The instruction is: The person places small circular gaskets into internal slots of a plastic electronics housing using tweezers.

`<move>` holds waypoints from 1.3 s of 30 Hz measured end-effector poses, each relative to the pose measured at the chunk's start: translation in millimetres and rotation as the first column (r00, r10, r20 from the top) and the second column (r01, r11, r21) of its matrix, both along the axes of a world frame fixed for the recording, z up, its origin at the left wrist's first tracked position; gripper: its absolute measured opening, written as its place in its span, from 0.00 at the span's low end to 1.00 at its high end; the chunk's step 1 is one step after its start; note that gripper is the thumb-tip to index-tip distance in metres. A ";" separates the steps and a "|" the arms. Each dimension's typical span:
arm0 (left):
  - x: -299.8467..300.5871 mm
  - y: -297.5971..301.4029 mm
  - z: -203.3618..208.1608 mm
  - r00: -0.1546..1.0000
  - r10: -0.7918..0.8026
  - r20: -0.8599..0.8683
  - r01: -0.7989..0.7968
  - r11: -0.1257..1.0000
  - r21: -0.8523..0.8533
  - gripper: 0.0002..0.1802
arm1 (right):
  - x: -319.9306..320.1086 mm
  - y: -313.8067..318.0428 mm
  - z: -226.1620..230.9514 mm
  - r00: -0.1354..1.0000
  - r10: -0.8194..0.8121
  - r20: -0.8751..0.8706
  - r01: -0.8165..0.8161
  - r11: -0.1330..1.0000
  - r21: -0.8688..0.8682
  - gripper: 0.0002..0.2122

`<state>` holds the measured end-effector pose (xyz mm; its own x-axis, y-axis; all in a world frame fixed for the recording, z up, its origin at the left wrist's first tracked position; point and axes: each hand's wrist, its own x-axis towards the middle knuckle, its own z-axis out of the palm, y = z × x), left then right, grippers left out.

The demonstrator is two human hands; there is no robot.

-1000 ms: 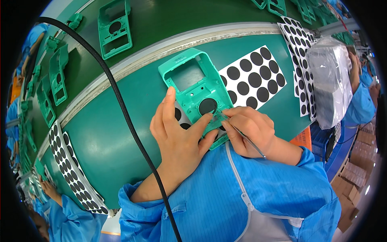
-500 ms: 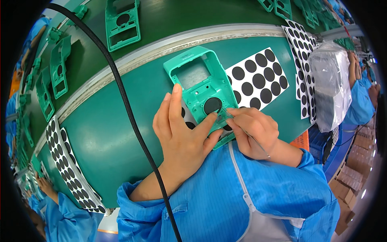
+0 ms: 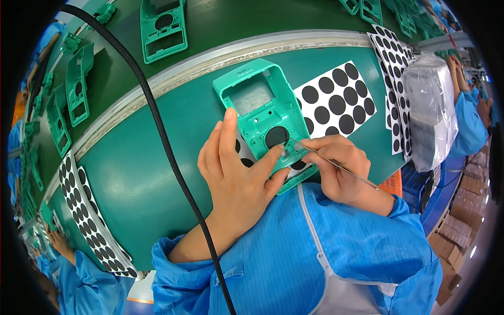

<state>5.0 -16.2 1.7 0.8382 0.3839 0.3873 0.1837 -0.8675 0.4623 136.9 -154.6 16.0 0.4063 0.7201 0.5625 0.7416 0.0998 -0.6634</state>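
Observation:
A green plastic housing (image 3: 299,113) with a large rectangular opening lies tilted on the table in front of me. A round black sticker (image 3: 276,137) sits in the ringed recess of its inner face. My left hand (image 3: 236,176) holds the housing's left side, its thumb pressed at the sticker's lower edge. In my right hand (image 3: 344,168) is a pair of thin metal tweezers (image 3: 359,178), pinched between thumb and fingers. Their tip meets the housing just right of the sticker. Partly under the housing is a white sheet of black round stickers (image 3: 338,105).
More sticker sheets lie at the left (image 3: 86,215) and right (image 3: 388,68). Beyond the metal rail, a dark green conveyor carries similar housings (image 3: 164,37). A black cable (image 3: 168,142) hangs across my view. A plastic-wrapped bundle (image 3: 430,110) stands at the right; co-workers sit on both sides.
My right hand has turned, swinging the tweezers to a flatter angle with their tip by the sticker's right edge. My left hand stays nearly still. A housing on the conveyor has shifted slightly right.

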 end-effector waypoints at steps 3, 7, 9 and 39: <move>-0.1 -0.2 0.6 1.000 -0.003 -0.002 0.003 1.000 -0.003 0.16 | -1.0 0.8 -0.4 1.000 -0.014 0.005 0.014 1.000 -0.011 0.07; -0.3 0.4 0.6 1.000 -0.013 -0.002 0.013 1.000 -0.007 0.17 | -2.4 2.2 0.4 0.995 -0.077 0.069 0.076 0.997 0.005 0.08; -0.7 0.7 0.4 1.000 -0.017 -0.002 0.017 1.000 -0.009 0.17 | -2.2 2.4 0.3 0.988 -0.080 0.134 0.085 0.996 -0.032 0.08; -1.0 0.6 4.2 0.997 -0.039 -0.067 0.038 0.999 -0.011 0.21 | -2.0 2.6 -2.6 0.982 -0.087 -0.170 0.090 0.996 0.007 0.06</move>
